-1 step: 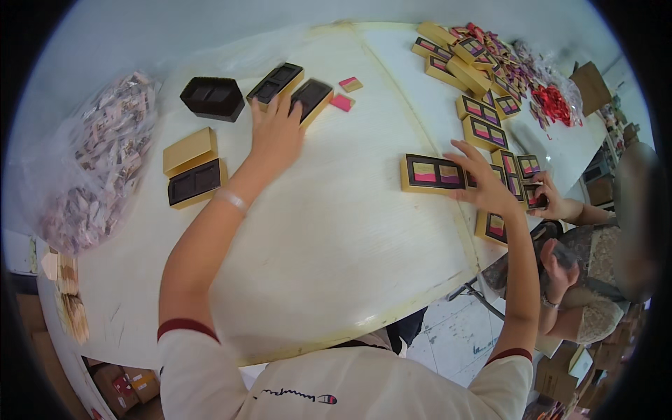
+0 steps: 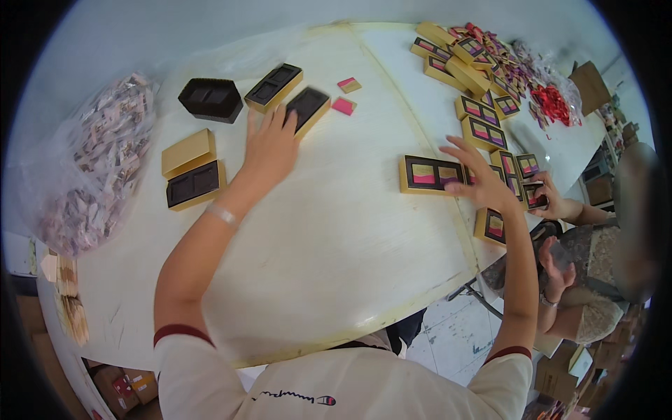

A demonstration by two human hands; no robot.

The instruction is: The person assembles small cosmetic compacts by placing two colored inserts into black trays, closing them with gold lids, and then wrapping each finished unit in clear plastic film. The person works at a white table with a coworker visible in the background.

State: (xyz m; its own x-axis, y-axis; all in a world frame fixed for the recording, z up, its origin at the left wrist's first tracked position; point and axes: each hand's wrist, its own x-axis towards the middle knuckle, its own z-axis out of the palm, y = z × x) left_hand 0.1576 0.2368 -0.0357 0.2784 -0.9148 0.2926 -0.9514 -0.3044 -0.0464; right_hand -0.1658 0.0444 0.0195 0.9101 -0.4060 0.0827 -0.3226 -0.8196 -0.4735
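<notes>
My left hand [image 2: 269, 143] lies flat on the white table [image 2: 336, 238] with its fingers spread. Its fingertips touch a gold box with an empty black insert [image 2: 308, 107]. A second empty gold box [image 2: 273, 86] sits just beyond it. My right hand [image 2: 483, 183] reaches out to the right and holds the right end of a gold box filled with pink and yellow bars [image 2: 427, 173], thumb on its near edge and fingers over the top. Two small pink packets [image 2: 344, 105] lie loose between my hands.
A black tray [image 2: 210, 98], a gold lid [image 2: 187, 150] and another black-insert box [image 2: 196, 184] sit at the left. A clear bag of wrapped pieces [image 2: 91, 161] is beyond them. Several filled boxes [image 2: 483, 105] and red ribbons [image 2: 553, 105] crowd the far right. Another person's hand [image 2: 556, 203] holds a box.
</notes>
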